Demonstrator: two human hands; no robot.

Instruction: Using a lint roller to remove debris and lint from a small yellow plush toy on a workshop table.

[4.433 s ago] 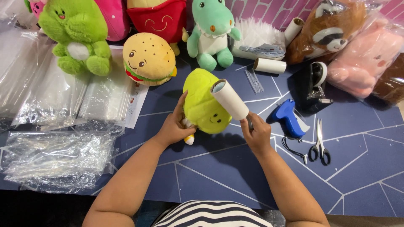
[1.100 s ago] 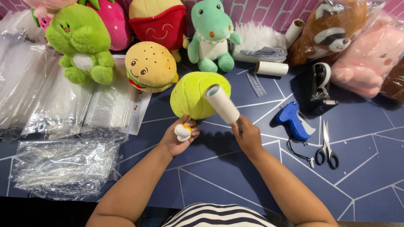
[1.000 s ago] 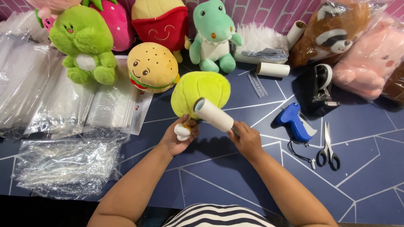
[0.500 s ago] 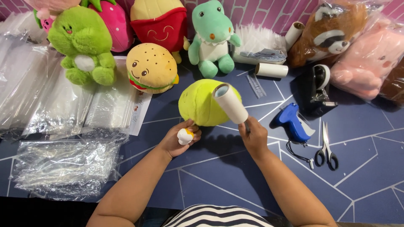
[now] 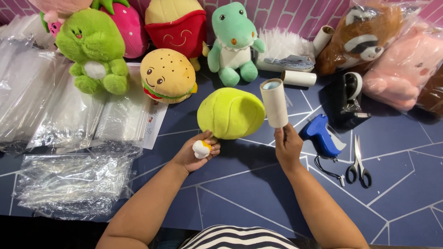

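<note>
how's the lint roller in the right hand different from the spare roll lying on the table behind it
The lint roller stands upright, gripped from below by the right hand; the spare roll lies on its side, untouched. The lint roller looks longer and thicker. Both are pale cream cylinders.

I am seeing the yellow-green plush toy (image 5: pixel 230 112) sitting rounded side up on the blue mat, its small white-and-orange foot (image 5: pixel 201 148) sticking out toward me. The lint roller (image 5: pixel 274 102) is standing upright, its pale cylinder touching the toy's right side.
</note>
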